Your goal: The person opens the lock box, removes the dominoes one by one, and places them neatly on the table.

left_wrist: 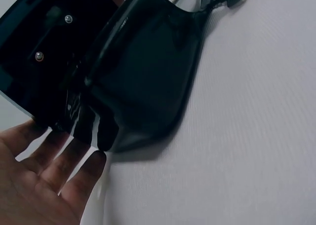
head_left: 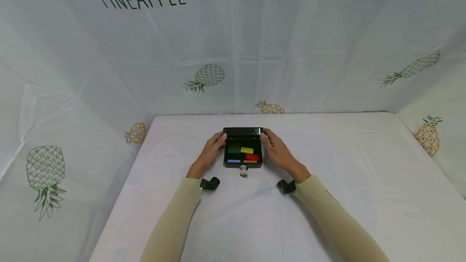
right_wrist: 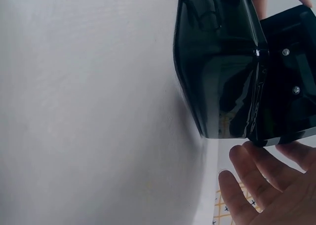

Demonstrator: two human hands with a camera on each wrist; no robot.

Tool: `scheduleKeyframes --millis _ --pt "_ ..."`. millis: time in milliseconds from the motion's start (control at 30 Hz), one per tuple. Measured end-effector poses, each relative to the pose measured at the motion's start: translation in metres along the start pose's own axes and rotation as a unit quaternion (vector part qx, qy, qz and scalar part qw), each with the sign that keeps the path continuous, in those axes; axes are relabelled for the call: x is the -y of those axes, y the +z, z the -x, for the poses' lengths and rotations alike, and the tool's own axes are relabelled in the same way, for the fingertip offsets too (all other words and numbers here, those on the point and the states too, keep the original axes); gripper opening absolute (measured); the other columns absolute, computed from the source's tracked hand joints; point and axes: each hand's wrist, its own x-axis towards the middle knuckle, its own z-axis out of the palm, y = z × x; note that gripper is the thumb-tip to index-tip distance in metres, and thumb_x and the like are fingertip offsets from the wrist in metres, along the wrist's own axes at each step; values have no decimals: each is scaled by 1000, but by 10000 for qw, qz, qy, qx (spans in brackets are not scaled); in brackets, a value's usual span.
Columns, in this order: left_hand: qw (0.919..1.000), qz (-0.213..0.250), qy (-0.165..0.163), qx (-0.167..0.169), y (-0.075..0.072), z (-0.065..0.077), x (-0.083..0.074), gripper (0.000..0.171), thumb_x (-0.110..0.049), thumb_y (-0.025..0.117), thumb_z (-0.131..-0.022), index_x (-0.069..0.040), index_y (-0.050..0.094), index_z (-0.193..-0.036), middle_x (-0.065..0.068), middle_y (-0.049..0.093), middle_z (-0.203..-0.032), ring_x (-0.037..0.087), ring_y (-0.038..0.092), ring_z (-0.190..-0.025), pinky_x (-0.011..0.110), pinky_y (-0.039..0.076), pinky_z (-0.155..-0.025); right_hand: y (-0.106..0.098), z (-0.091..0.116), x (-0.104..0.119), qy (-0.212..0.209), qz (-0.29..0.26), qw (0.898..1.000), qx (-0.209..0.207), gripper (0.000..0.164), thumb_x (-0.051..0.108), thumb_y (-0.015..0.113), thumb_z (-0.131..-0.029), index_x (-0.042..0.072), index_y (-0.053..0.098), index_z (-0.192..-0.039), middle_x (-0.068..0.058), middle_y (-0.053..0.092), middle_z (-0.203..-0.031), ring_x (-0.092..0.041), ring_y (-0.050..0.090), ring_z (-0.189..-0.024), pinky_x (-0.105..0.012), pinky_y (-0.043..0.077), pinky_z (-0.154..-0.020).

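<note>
A small black metal cash box [head_left: 243,165] stands on the white cloth with its lid [head_left: 240,132] raised at the back. Coloured blocks lie inside: a yellow block [head_left: 246,150], a red block [head_left: 252,157], a green one, and narrow blue and orange ones at the front. Keys [head_left: 243,170] hang at the front lock. My left hand [head_left: 210,151] holds the lid's left end, thumb at its front corner; its fingertips [left_wrist: 94,161] show at the edge in the left wrist view. On the other end, my right hand [head_left: 278,151] holds the lid likewise.
White cloth covers the table [head_left: 364,197], whose far edge meets a hanging curtain [head_left: 309,51] printed with pineapples. Black wrist cameras [head_left: 210,183] sit on both wrists, close over the table in front of the box.
</note>
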Motion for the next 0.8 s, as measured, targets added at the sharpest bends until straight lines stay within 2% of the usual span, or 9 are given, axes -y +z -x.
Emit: scheduleKeyframes --millis 233,333,567,800 --pt "9995 183 -204 -125 3 -2 -3 74 -53 41 -112 -2 32 -165 17 33 -170 34 24 -161 52 20 -133 1 1 3 87 -290 9995 44 61 40 30 -118 -2 37 -161 -25 45 -161 -46 53 -140 -61 39 -123" --pt "9993 241 -232 -137 3 -3 -4 76 -57 40 -111 -3 34 -165 15 34 -171 32 24 -161 52 19 -133 2 2 3 134 -325 9994 44 62 39 30 -118 -3 33 -163 -26 42 -163 -46 53 -140 -61 37 -123" --pt "9976 504 -459 -99 4 -2 -5 81 -64 38 -109 -6 36 -165 14 40 -166 33 38 -154 50 30 -130 3 2 4 215 -330 9992 59 62 37 32 -118 -5 29 -164 -27 36 -166 -46 49 -144 -60 29 -128" --pt "9963 628 -578 -87 4 -2 -7 83 -67 34 -109 -5 38 -162 17 47 -158 35 45 -148 49 33 -129 2 1 4 170 -306 9993 107 63 35 34 -118 -6 25 -165 -26 30 -169 -44 32 -156 -59 23 -131"
